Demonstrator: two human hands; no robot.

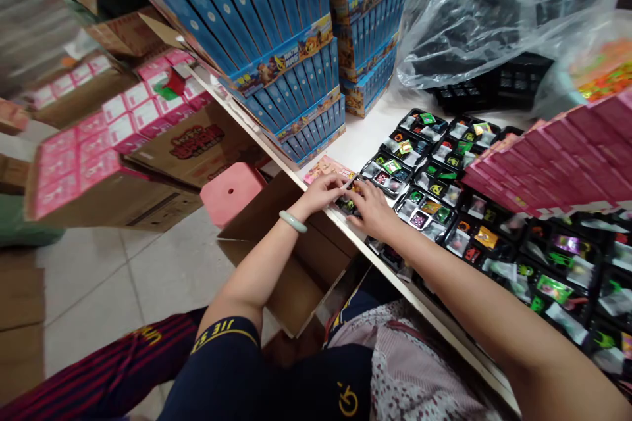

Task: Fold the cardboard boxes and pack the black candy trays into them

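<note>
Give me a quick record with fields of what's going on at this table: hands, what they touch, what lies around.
left hand: at the table edge, fingers on a black tray
right hand: beside it, resting on the same tray
black tray: mostly hidden by the hands; one of many filled trays
filled trays: black, holding small colourful toys and clear packets
bracelet: pale green, on the left wrist
blue boxes: stacked at the back
pink boxes: fanned row on the right
open carton: below the table edge
</note>
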